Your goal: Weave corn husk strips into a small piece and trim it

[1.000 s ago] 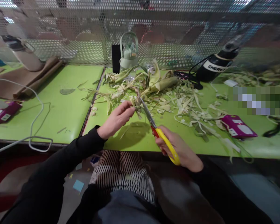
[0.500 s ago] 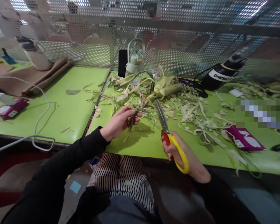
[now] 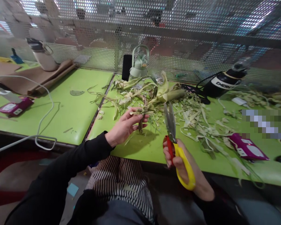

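Between the thumb and fingers of my left hand [image 3: 126,126] is a small bundle of dried corn husk [image 3: 142,120], with a brown strip hanging below it and pale ends sticking out sideways. My right hand [image 3: 178,156] grips a pair of scissors [image 3: 184,168] by their yellow and red handles. The blades point away from me, slightly parted, with nothing between them. Beyond both hands lies a heap of corn husks [image 3: 170,95], some green and leafy, some in thin strips. Cut scraps [image 3: 194,112] are scattered to the right of the scissors.
Behind the heap stand a pale green bottle [image 3: 138,67] and a dark phone [image 3: 126,67], before a perforated metal screen [image 3: 96,40]. A black bottle [image 3: 222,84] leans at the right. Purple packages [image 3: 249,147] lie on both sides. A white cable [image 3: 45,115] crosses the left table [image 3: 67,109].
The scissor blades have parted, and my right hand has come slightly lower. My left hand still holds the husk bundle, turned a little. The whole view has shifted slightly.
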`<state>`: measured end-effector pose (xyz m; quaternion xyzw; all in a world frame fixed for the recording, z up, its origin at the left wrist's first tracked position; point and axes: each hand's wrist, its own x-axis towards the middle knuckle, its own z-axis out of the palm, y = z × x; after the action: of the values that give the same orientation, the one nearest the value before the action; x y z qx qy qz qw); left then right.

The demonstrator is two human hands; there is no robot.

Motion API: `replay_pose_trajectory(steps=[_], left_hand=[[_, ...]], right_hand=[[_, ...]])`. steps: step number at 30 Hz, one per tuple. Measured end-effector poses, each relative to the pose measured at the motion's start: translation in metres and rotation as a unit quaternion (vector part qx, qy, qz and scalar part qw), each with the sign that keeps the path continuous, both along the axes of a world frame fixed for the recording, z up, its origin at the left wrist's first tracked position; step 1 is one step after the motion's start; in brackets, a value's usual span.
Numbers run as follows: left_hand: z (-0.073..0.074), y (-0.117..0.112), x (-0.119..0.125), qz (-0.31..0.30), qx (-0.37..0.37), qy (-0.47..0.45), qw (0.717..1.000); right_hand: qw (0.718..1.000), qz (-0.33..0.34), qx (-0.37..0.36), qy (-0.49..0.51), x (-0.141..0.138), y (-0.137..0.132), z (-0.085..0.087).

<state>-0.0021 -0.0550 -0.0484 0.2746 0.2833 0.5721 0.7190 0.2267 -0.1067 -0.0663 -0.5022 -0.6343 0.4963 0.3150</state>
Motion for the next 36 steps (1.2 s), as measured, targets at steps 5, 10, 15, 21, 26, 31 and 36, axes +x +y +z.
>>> replay_pose_trajectory(steps=[5, 10, 15, 21, 26, 31, 36], left_hand=[[-0.002, -0.004, 0.000, 0.004, 0.055, 0.030, 0.998], [-0.006, -0.003, -0.002, -0.009, 0.045, 0.033, 0.998], [-0.009, 0.001, -0.004, 0.012, 0.050, 0.037, 0.998], [-0.010, 0.000, -0.005, 0.085, 0.163, 0.104, 0.978], [-0.009, -0.002, -0.005, 0.098, 0.183, 0.117, 0.971], [-0.011, -0.001, -0.005, 0.075, 0.202, 0.084, 0.973], [-0.018, 0.003, -0.006, 0.070, 0.233, 0.069, 0.968]], right_hand=[[0.997, 0.058, -0.051, 0.023, -0.013, -0.005, 0.003], [0.996, 0.073, -0.044, -0.002, -0.017, -0.005, 0.005], [0.996, 0.069, -0.040, -0.027, -0.013, -0.006, 0.011], [0.993, 0.101, -0.064, 0.004, -0.010, -0.015, 0.017], [0.981, 0.122, -0.145, 0.032, -0.016, -0.022, 0.028], [0.976, 0.120, -0.171, 0.054, -0.017, -0.021, 0.034], [0.977, 0.139, -0.155, 0.046, -0.014, -0.022, 0.040]])
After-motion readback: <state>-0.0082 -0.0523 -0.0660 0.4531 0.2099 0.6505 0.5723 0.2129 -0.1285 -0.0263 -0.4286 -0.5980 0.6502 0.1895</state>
